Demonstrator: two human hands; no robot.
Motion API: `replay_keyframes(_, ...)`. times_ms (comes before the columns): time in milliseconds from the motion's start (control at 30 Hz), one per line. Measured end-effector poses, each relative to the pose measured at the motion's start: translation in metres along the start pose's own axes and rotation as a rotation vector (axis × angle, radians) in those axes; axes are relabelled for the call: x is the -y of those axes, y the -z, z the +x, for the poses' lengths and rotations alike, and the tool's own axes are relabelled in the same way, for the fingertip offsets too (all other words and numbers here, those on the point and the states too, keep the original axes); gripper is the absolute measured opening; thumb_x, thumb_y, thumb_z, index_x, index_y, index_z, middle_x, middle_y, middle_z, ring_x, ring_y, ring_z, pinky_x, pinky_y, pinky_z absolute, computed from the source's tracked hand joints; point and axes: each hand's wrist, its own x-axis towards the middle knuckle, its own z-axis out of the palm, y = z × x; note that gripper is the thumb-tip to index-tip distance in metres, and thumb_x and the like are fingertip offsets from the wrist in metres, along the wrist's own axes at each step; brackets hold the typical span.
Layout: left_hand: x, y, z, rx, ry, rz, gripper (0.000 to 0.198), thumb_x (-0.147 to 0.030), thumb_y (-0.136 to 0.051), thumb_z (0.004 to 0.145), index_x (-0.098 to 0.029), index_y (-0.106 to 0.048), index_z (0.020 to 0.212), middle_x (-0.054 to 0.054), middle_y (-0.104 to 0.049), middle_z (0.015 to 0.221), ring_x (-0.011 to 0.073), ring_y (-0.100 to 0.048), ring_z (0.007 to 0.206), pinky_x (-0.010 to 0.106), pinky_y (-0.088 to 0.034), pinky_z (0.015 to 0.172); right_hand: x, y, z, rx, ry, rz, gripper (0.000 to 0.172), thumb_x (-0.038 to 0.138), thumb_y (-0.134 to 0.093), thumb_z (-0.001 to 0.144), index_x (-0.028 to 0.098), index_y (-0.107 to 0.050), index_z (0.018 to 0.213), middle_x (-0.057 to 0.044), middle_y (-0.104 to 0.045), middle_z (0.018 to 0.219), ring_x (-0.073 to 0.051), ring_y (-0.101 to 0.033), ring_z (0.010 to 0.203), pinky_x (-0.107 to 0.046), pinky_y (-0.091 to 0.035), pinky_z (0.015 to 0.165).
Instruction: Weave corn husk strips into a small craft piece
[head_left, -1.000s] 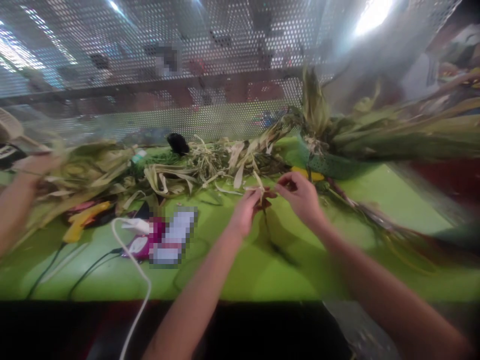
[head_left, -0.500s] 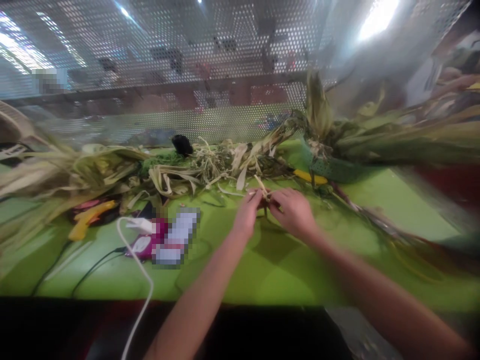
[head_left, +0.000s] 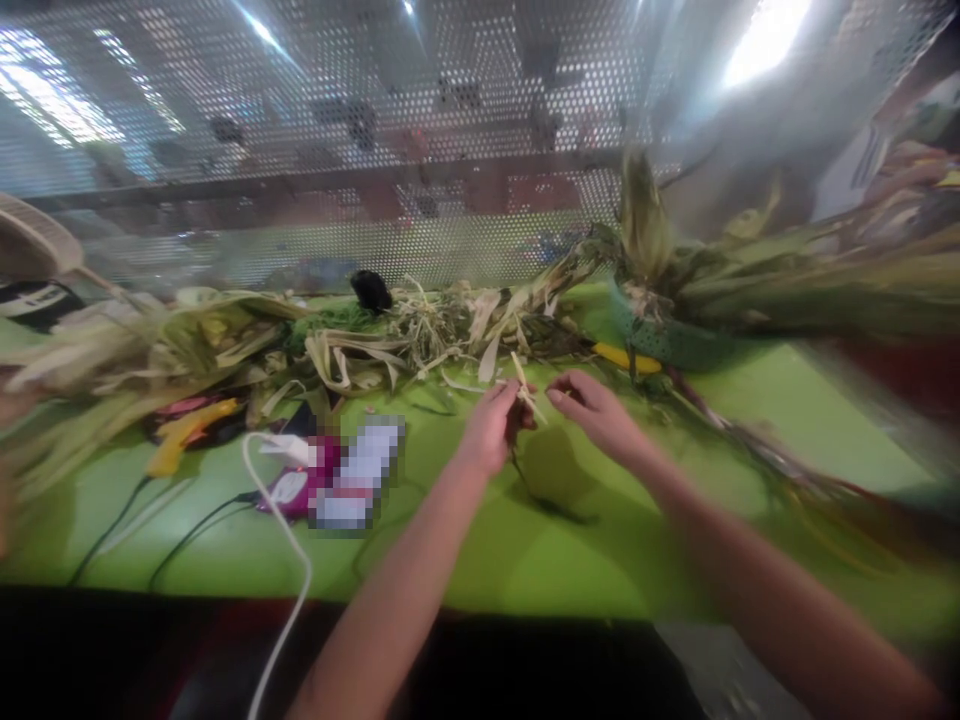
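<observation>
My left hand (head_left: 491, 425) is closed, pinching a pale strip of dried husk (head_left: 519, 370) whose tip points up. The strip looks crossed or knotted at the fingers, with a short end sticking out to the right. From below this hand a thin dark strand (head_left: 544, 503) trails down to the green table (head_left: 480, 560). Just to the right, my right hand (head_left: 600, 420) hovers apart from the strip, thumb and forefinger slightly apart, with nothing visible between them. Its other fingers are curled and partly hidden.
Dried corn husks (head_left: 337, 360) are heaped along the back, beside a green basket (head_left: 675, 340). A yellow glue gun (head_left: 187, 435), a purple power adapter (head_left: 296, 490) with a white cable (head_left: 304, 555), and a blurred phone (head_left: 360, 475) are at left. A perforated metal screen (head_left: 450, 230) stands behind.
My right hand has let go and drawn away to the right from the strip. My left hand still holds it, and the dark strand now hangs out towards the table. The view has shifted slightly.
</observation>
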Motion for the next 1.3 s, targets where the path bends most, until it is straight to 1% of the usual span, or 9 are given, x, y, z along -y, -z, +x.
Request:
replay_keyframes(133, 0.001, -0.001, -0.002, 0.037, 0.054, 0.013, 0.026, -0.037, -0.067, 0.078, -0.012, -0.064, 0.083, -0.001, -0.056, 0.065, 0.0074, -0.052, 0.056, 0.02, -0.042, 0.05, -0.002, -0.005, 0.0, 0.073, -0.059, 0.076, 0.027, 0.042, -0.055, 0.089, 0.018, -0.06, 0.078, 0.001, -0.057, 0.069, -0.013, -0.05, 0.063, -0.025, -0.035, 0.057)
replay_keyframes(233, 0.003, 0.0, -0.001, 0.067, 0.064, 0.033, 0.031, -0.042, -0.067, 0.078, -0.012, -0.065, 0.086, 0.0, -0.055, 0.065, 0.0069, -0.051, 0.055, 0.019, -0.04, 0.05, -0.002, -0.007, -0.001, 0.039, -0.057, 0.048, 0.023, 0.037, -0.057, 0.086, 0.018, -0.058, 0.073, 0.002, -0.055, 0.066, -0.012, -0.046, 0.06, -0.025, -0.032, 0.055)
replay_keyframes(467, 0.006, 0.0, 0.0, 0.135, 0.049, 0.036, 0.03, -0.042, -0.067, 0.078, -0.015, -0.052, 0.076, -0.006, -0.04, 0.054, 0.0032, -0.032, 0.044, 0.016, -0.021, 0.042, 0.0, -0.002, -0.001, -0.056, 0.047, -0.163, 0.018, 0.025, -0.055, 0.084, 0.02, -0.051, 0.068, 0.001, -0.052, 0.066, -0.014, -0.047, 0.063, -0.026, -0.031, 0.058)
replay_keyframes(633, 0.004, -0.001, -0.002, 0.024, 0.024, 0.024, 0.032, -0.039, -0.071, 0.074, -0.016, -0.048, 0.073, -0.008, -0.037, 0.053, 0.0027, -0.029, 0.041, 0.016, -0.019, 0.04, 0.001, 0.0, -0.001, -0.13, 0.081, -0.315, 0.018, 0.017, -0.054, 0.08, 0.019, -0.047, 0.064, 0.0, -0.053, 0.067, -0.013, -0.045, 0.061, -0.026, -0.029, 0.057)
replay_keyframes(733, 0.003, 0.001, -0.002, 0.03, 0.03, 0.022, 0.033, -0.039, -0.073, 0.072, -0.016, -0.049, 0.074, -0.008, -0.037, 0.053, 0.0026, -0.029, 0.042, 0.016, -0.018, 0.04, -0.002, 0.003, 0.0, -0.136, 0.105, -0.324, 0.017, 0.017, -0.055, 0.08, 0.019, -0.049, 0.064, -0.001, -0.053, 0.068, -0.013, -0.046, 0.063, -0.026, -0.03, 0.058)
replay_keyframes(867, 0.005, 0.002, -0.001, 0.071, 0.019, 0.105, 0.033, -0.043, -0.072, 0.073, -0.015, -0.053, 0.077, -0.005, -0.047, 0.06, 0.0035, -0.038, 0.047, 0.016, -0.023, 0.041, -0.007, 0.007, 0.003, -0.038, 0.04, -0.093, 0.013, 0.03, -0.059, 0.083, 0.018, -0.062, 0.079, -0.003, -0.063, 0.078, -0.015, -0.053, 0.07, -0.026, -0.038, 0.063)
replay_keyframes(967, 0.011, 0.0, -0.001, 0.119, 0.024, 0.168, 0.035, -0.046, -0.071, 0.073, -0.016, -0.057, 0.083, -0.002, -0.056, 0.069, 0.0053, -0.048, 0.055, 0.016, -0.031, 0.047, -0.004, 0.006, 0.005, 0.031, -0.061, 0.195, 0.024, 0.039, -0.059, 0.084, 0.018, -0.066, 0.093, -0.005, -0.067, 0.088, -0.017, -0.059, 0.078, -0.029, -0.044, 0.07)
replay_keyframes(1133, 0.015, -0.005, -0.005, 0.18, 0.067, 0.246, 0.04, -0.053, -0.065, 0.076, -0.014, -0.061, 0.085, 0.0, -0.057, 0.069, 0.0079, -0.051, 0.059, 0.019, -0.033, 0.052, 0.005, 0.004, 0.004, -0.054, -0.137, 0.359, 0.023, 0.038, -0.069, 0.074, 0.017, -0.061, 0.071, 0.0, -0.06, 0.068, -0.014, -0.054, 0.066, -0.028, -0.042, 0.065)
replay_keyframes(1300, 0.011, -0.004, -0.008, 0.213, 0.071, 0.331, 0.034, -0.049, -0.064, 0.078, -0.016, -0.059, 0.081, -0.002, -0.051, 0.064, 0.0076, -0.044, 0.057, 0.021, -0.028, 0.052, 0.005, 0.004, 0.004, -0.157, -0.157, 0.354, 0.025, 0.038, -0.07, 0.072, 0.018, -0.058, 0.066, 0.003, -0.052, 0.063, -0.011, -0.045, 0.061, -0.026, -0.037, 0.06)
